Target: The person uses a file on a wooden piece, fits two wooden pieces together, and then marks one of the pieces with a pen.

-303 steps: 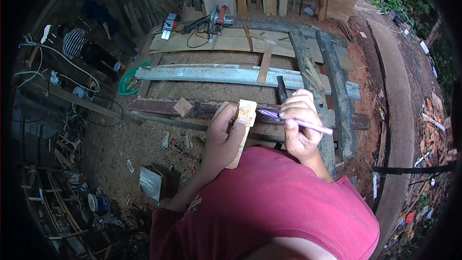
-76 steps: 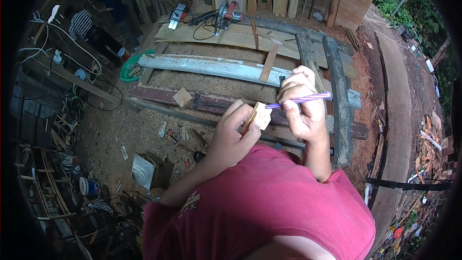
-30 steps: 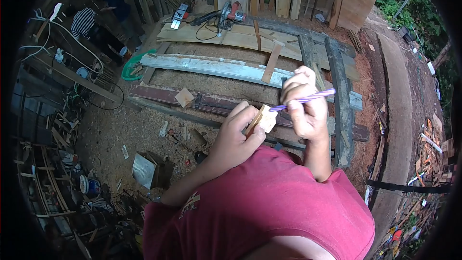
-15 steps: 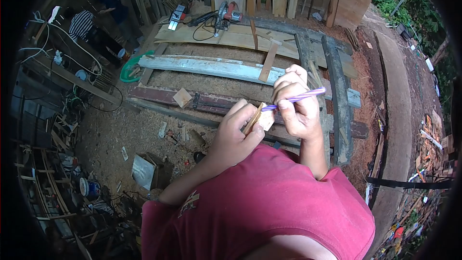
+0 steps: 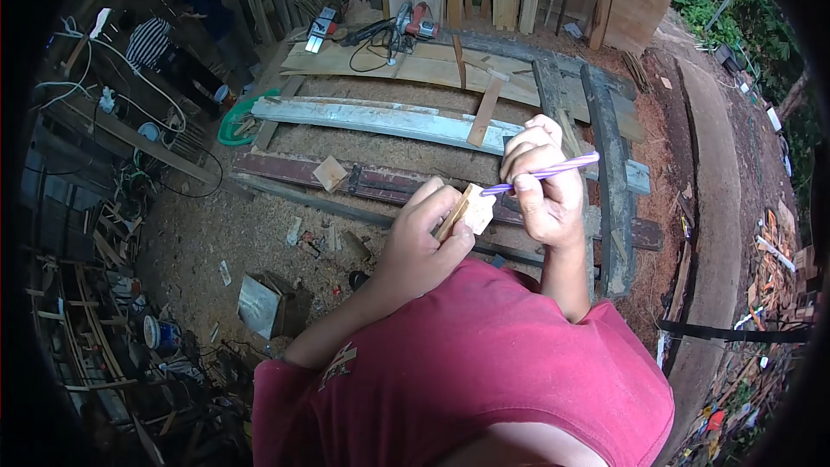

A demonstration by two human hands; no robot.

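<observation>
A small wood piece [image 5: 471, 210] is gripped in the left hand [image 5: 421, 246], held in front of the chest above the sawdust-covered ground. A purple pencil [image 5: 540, 175] (tip touching the wood's upper edge) is pinched in the right hand [image 5: 543, 186]. Beyond, a pale plank [image 5: 372, 118] lies across dark beams [image 5: 609, 164], with a circular saw [image 5: 413, 22] farther back.

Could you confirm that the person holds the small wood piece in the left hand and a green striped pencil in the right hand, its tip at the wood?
Not quite: the pencil is purple striped, not green, as the head view shows. The rest stands: the left hand holds the small wood piece, and the right hand holds the pencil with its tip at the wood.
</observation>
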